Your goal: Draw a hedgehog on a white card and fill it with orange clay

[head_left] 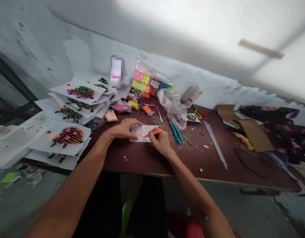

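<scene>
A small white sheet of paper [145, 139] lies on the dark red-brown table [142, 160] with an orange outline drawn on it. My left hand [125, 128] rests at the sheet's left edge, thumb and fingers apart, holding nothing. In my right hand [161, 141] is an orange marker [155, 132], its tip at the drawing's right part. The fingers hide some of the marker and the sheet's right side. A teal cutter [176, 133] lies right of my right hand. Peach clay [111, 116] and an orange clay pack [148, 110] sit behind the paper.
Stacked sheets with hedgehog pictures [68, 137] stand at the left. Behind are a multicoloured clay pack [147, 82], a crumpled plastic bag [173, 105] and yellow-red scissors [200, 114]. Clear sticks [215, 145], a yellow glue gun [244, 140] and brown cardboard [258, 134] lie right.
</scene>
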Demonstrator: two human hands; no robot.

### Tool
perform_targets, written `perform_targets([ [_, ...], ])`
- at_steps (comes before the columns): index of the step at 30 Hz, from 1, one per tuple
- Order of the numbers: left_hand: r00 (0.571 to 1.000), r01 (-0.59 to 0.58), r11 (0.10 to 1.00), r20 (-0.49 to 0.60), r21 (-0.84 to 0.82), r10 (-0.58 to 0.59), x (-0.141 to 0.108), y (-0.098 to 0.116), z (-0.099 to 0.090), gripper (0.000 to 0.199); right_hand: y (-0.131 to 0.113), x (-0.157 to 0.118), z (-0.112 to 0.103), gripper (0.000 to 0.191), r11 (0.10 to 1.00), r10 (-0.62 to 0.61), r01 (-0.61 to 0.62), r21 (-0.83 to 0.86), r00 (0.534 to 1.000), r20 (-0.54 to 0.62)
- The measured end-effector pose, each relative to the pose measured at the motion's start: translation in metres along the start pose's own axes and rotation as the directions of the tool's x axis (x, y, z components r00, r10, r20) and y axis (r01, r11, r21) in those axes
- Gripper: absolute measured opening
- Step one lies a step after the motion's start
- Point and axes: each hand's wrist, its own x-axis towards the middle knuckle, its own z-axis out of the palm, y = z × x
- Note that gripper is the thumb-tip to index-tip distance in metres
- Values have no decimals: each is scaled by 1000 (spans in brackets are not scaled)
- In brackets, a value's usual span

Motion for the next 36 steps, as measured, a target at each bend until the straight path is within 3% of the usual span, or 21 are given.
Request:
perform_targets([
  [19, 1000, 3, 1000, 1, -15, -3, -1, 1, -1, 70, 1, 1, -2, 27, 999, 50, -50, 4, 999, 13],
  [25, 1000, -2, 1000, -3, -16, 2, -1, -1, 0, 69, 6, 2, -3, 29, 999, 35, -33, 43, 998, -45],
  [36, 1000, -5, 1000, -11, -25, 4, -1, 0, 1, 69, 4, 2, -2, 28, 999, 23, -24, -26, 999, -30],
])
